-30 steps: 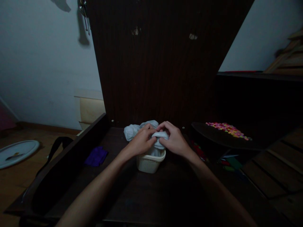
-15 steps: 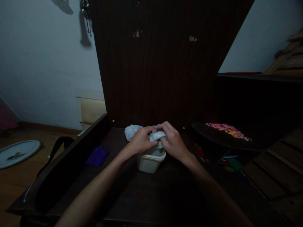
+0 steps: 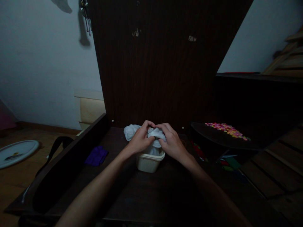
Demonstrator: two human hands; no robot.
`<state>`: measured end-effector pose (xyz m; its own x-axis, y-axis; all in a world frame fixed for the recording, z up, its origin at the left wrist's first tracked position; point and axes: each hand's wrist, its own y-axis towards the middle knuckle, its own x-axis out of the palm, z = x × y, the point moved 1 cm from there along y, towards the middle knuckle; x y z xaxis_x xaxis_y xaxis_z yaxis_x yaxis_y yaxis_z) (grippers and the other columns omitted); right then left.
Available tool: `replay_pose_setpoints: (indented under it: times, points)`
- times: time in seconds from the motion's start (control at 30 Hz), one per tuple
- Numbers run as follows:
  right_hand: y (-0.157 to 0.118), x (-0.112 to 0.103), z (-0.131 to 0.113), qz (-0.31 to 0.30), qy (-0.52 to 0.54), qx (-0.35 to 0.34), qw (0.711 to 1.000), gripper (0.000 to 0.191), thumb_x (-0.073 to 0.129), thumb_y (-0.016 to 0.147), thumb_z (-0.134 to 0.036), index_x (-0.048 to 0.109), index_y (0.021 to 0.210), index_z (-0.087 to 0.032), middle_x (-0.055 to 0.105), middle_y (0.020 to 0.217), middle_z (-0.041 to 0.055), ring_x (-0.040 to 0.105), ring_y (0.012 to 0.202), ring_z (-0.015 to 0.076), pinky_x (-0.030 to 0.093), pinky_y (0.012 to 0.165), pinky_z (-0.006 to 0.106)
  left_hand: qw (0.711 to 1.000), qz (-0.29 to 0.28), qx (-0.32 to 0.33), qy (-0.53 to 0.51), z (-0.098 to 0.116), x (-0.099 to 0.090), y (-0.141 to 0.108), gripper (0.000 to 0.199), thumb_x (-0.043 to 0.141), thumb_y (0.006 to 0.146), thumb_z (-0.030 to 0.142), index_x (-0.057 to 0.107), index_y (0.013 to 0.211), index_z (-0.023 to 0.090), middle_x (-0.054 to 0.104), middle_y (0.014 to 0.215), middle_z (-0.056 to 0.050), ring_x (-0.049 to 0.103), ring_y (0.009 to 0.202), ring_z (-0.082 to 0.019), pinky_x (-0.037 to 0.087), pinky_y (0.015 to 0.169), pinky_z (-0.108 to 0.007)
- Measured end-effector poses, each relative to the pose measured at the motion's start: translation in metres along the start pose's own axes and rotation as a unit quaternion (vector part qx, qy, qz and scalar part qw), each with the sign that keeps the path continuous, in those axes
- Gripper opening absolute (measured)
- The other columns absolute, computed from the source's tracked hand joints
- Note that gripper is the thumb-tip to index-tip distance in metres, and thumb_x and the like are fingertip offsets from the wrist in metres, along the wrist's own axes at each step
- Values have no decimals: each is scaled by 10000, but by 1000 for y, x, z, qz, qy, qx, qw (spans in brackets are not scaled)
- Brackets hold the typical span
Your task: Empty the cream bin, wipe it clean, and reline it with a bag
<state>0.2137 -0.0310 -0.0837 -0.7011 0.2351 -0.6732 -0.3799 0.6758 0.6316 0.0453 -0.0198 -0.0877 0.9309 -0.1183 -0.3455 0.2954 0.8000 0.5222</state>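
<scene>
A small cream ribbed basket (image 3: 148,163) stands on the dark wooden surface in front of me. Above its opening, both hands hold a crumpled, rolled white cloth (image 3: 158,135). My left hand (image 3: 141,137) grips it from the left, fingers curled over the back and thumb in front. From the right, my right hand (image 3: 171,138) is closed round the other end with its thumb at the near side. More white material shows inside the basket below. A second white crumpled bundle (image 3: 130,131) lies behind my left hand; whether it joins the held cloth is hidden.
A purple folded cloth (image 3: 96,155) lies to the left by a raised dark side board (image 3: 71,160). A tall dark panel (image 3: 156,78) rises behind the basket. On the right, a curved shelf (image 3: 205,134) carries small pink and yellow pieces (image 3: 227,130).
My left hand's fingers have risen and arched over the cloth, and its thumb has shifted slightly left. The cloth's rolled part is reshaped between the hands. The basket stays in place.
</scene>
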Motion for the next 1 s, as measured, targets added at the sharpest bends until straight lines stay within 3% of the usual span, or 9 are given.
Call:
replay_pose_setpoints:
  times: [0.17, 0.33, 0.53, 0.63, 0.83, 1.0]
  points:
    - [3, -2, 3, -49, 61, 51, 996, 306, 478, 778, -32, 652, 957, -209, 709, 886, 31, 651, 811, 201, 466, 761, 323, 999, -27, -25, 19, -4, -2, -1, 404, 552, 721, 104, 488, 1109, 196, 481, 732, 75, 448, 614, -108, 334, 557, -215]
    - [3, -5, 4, -39, 137, 124, 982, 214, 510, 778, -129, 658, 915, -200, 687, 802, -5, 593, 696, 164, 415, 637, 270, 998, 35, -1, 56, -5, -4, -1, 437, 621, 664, 89, 505, 1071, 197, 608, 943, 8, 586, 795, -138, 437, 672, -235]
    - [3, -2, 7, -46, 313, 176, 932, 243, 561, 672, -176, 502, 902, -227, 574, 696, -64, 521, 591, 121, 354, 526, 218, 983, 15, 12, 182, 4, -9, -1, 239, 652, 695, 82, 624, 911, 180, 646, 783, 27, 580, 685, -136, 425, 644, -238]
    - [5, -2, 8, -73, 367, 192, 907, 281, 589, 658, -200, 459, 904, -235, 559, 698, -70, 516, 585, 112, 358, 526, 213, 976, 1, 15, 216, 8, -9, -2, 204, 665, 724, 76, 691, 907, 161, 708, 792, -7, 632, 718, -163, 445, 680, -252]
    - [5, -2, 10, -102, 398, 215, 886, 313, 614, 634, -179, 449, 894, -233, 554, 697, -70, 515, 603, 111, 365, 541, 212, 980, -42, 16, 192, 8, -10, -2, 270, 614, 787, 88, 770, 986, 180, 786, 899, -40, 694, 777, -190, 482, 727, -269]
    - [4, 0, 9, -105, 383, 189, 898, 292, 570, 624, -150, 438, 871, -234, 531, 686, -76, 509, 586, 106, 343, 517, 204, 983, -59, -2, 172, 7, -9, -1, 305, 569, 782, 60, 772, 985, 164, 769, 906, -49, 659, 744, -183, 472, 707, -275]
